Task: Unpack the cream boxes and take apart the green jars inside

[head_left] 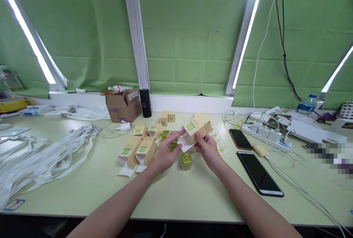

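A cream folding carton (199,123) with a green label is tilted above the table, its lower flap hanging loose. My right hand (209,150) grips its right side, thumb in front. At the carton's left end, my left hand (167,153) has fingers and thumb stretched apart, fingertips at the edge and flap. Below the hands stands a small clear jar with a green lid (186,161). More green-lidded jars (173,144) are partly hidden behind my left hand. Several clear containers with yellow spots (220,144) sit behind my right hand. Open-flapped cartons (145,150) lie left of my left hand.
Two small closed boxes (164,118) stand at the back, near a brown cardboard box (122,107) and a black cylinder (145,103). White straps (63,153) cover the left side. Two phones (259,173), a power strip (264,137) and cables lie right.
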`<state>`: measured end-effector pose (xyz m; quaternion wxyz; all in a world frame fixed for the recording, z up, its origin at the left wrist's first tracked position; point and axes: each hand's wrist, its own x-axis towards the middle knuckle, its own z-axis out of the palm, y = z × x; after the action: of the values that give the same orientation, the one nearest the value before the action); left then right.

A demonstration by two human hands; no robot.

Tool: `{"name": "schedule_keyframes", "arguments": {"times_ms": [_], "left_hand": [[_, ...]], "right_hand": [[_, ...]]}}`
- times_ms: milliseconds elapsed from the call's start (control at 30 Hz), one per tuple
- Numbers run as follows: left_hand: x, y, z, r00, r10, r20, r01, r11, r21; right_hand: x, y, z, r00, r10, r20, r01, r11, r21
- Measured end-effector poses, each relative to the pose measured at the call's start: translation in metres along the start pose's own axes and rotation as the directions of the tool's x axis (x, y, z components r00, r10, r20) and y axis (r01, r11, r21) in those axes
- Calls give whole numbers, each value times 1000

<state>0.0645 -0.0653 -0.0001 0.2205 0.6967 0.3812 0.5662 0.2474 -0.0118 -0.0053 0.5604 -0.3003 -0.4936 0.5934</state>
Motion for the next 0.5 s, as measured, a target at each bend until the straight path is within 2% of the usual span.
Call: {"name": "schedule_keyframes", "arguments": {"times_ms": [100,167,333,500], "left_hand": [[0,2,0,997,-79,10,80,990,-118],[-1,3,-1,996,-89,1,88,985,-150],[-1,8,-4,996,-65,-67,54,987,-152],[1,9,-5,984,-126,-127,104,980,-168]], "right_hand": [[0,0,0,1000,-6,-12,7,1000,29],[1,1,-1,999,-23,-34,23,999,27],[4,1,-6,988,-101,-119,103,995,14],[4,0,-8,985,-107,-136,115,992,48]]}}
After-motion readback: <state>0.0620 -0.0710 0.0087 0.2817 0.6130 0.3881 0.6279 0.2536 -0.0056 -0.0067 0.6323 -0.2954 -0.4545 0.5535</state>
